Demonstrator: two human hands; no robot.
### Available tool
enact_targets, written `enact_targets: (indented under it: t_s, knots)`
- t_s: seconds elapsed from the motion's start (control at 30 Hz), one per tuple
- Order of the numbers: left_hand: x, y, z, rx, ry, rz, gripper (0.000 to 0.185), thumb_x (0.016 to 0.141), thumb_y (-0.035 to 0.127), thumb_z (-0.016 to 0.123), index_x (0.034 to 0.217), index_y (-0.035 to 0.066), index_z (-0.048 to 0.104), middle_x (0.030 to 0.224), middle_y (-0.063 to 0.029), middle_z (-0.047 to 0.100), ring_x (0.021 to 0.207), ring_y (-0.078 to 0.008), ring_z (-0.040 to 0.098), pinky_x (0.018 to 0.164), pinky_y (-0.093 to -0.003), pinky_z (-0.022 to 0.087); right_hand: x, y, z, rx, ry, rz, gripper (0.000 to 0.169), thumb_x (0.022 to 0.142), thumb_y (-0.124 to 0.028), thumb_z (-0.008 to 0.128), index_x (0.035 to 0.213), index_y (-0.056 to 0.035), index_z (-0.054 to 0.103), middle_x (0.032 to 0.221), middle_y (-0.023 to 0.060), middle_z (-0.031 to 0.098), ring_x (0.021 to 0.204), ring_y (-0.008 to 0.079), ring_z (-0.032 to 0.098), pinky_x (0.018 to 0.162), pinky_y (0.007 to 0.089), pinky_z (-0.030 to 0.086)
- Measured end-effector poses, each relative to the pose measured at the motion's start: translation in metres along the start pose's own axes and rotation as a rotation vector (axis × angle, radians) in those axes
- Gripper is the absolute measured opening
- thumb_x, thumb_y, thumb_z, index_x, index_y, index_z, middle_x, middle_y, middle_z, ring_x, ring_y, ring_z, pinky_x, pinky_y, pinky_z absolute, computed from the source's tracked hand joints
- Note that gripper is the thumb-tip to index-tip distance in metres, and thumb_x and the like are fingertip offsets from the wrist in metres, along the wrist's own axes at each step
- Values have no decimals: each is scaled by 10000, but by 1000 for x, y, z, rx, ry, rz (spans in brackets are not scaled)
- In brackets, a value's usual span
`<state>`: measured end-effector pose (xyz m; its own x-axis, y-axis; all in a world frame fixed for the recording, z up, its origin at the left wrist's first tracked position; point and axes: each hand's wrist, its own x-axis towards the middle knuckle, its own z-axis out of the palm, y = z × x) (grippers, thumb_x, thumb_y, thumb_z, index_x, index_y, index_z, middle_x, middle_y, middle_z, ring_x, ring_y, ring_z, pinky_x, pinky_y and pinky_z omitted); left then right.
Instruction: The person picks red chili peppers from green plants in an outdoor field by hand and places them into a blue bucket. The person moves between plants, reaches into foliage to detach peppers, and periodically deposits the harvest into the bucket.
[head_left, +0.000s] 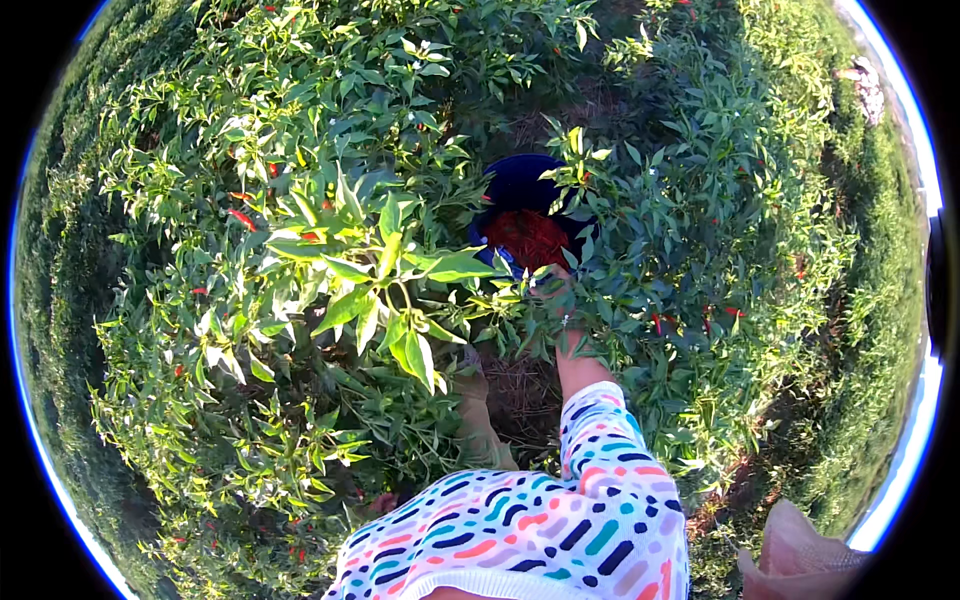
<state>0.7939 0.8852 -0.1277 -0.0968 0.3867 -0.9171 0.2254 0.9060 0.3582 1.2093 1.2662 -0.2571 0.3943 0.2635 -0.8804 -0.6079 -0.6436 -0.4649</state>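
Note:
My right hand (553, 283) reaches down to the near rim of a dark blue bucket (521, 176). Leaves partly cover its fingers, so I cannot tell whether they grip the rim. Inside the bucket lies a heap of red chili peppers (529, 234). Pepper foliage overlaps the bucket's right side. My left hand is out of view. A tall pepper shoot (390, 277) with bright leaves rises close in front of me, left of the bucket. Red chilies (241, 219) hang on the plants farther left, and more chilies (705, 319) show right of my forearm.
Dense pepper plants (675, 225) stand on both sides. Straw-strewn soil (521, 397) shows between them, beside my trousered leg (476, 420). A pale cloth (795, 555) enters at lower right. Another planted strip (862, 375) runs along the right edge.

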Motion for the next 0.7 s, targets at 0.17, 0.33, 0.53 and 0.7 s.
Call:
enact_targets:
  t_s: [0.17, 0.33, 0.53, 0.7]
  knots:
    - [10, 23, 8, 34, 13, -141, 364, 801, 182, 495, 1116, 5, 454, 998, -121, 556, 945, -192, 530, 824, -290, 415, 75, -16, 60, 129, -33, -71, 327, 735, -207, 531, 1005, -39, 454, 957, 134, 487, 844, 301, 518, 623, 480, 496]
    - [16, 43, -8, 100, 15, -186, 363, 797, 204, 487, 1103, 11, 466, 973, -114, 560, 922, -193, 533, 810, -297, 421, 127, -45, 119, 312, -105, -156, 333, 740, -215, 539, 1006, -32, 458, 938, 127, 501, 841, 277, 524, 622, 444, 501]
    - [-6, 25, -4, 21, 11, -45, 365, 793, 231, 477, 1089, 18, 480, 943, -105, 565, 894, -194, 537, 794, -306, 428, 127, -34, 114, 256, -325, -198, 340, 746, -224, 549, 1007, -24, 463, 915, 119, 519, 838, 248, 531, 622, 400, 509]
    - [-23, 39, -17, 26, 70, 294, 369, 789, 254, 469, 1076, 23, 492, 918, -98, 569, 872, -195, 541, 780, -313, 434, 49, 32, 71, 92, -624, -18, 347, 751, -232, 558, 1008, -17, 468, 896, 112, 533, 835, 223, 537, 621, 364, 515]
